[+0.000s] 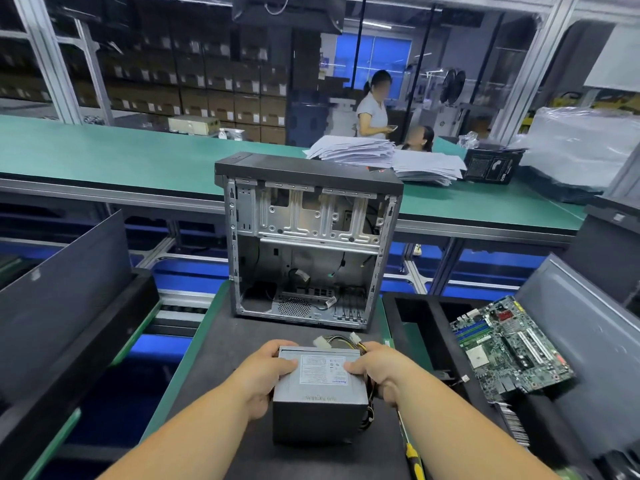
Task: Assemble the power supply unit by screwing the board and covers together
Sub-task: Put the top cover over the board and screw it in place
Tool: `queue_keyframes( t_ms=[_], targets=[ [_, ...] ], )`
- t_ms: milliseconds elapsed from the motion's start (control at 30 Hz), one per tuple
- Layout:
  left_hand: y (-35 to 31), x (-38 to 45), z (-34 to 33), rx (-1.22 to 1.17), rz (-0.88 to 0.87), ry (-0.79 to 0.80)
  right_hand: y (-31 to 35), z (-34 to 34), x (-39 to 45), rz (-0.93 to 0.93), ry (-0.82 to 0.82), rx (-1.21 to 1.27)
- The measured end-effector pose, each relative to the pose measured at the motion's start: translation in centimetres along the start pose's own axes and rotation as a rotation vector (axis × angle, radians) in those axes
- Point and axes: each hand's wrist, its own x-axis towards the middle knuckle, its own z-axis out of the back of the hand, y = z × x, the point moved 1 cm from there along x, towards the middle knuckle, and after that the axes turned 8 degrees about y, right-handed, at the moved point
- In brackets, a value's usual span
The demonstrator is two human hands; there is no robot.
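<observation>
at the left of the frame a dark panel point(65, 289) leans against a black tray point(86, 341); a careless elbow swinging out could tip it, though it stands well apart from the work.

in the lower middle the left hand point(266, 379) clamps the left side of the psu point(320, 393), thumb lying over the top label, fingers curled around the far edge. the psu sits on or just above the dark mat point(214, 358); which one cannot be told. above it, at frame centre, the open case point(308, 244) stands upright on the mat, near but not touching the psu.

the right hand point(379, 370) grips the psu's right side, thumb on top, with the cable bundle point(341, 341) spilling out between hand and housing. that is the likeliest trouble: the wires could get pinched under the fingers, or snag on the case edge if the psu is carried in, and the white connectors could catch on the bare metal.

below the right forearm a yellow-handled screwdriver point(414, 455) lies at the mat's edge; a shifting arm could roll it off.

at the right a motherboard point(512, 348) rests tilted in a black tray point(415, 306), unfastened, and a knock there could slide it.
</observation>
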Motion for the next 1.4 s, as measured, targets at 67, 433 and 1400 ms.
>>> queue_keyframes(
  t_ms=[67,433,1400],
  targets=[
    [0.0,-0.1,-0.1,0.000,-0.005,0.004,-0.1,-0.1,0.0,-0.004,-0.012,0.034],
    [0.0,-0.2,-0.2,0.213,-0.074,-0.074,0.0,-0.1,-0.7,-0.018,-0.052,0.119],
    [-1.2,-0.2,-4.0,1.627,-0.442,-0.082,-1.2,-0.2,-0.9,0.066,-0.080,0.355]
  ],
)
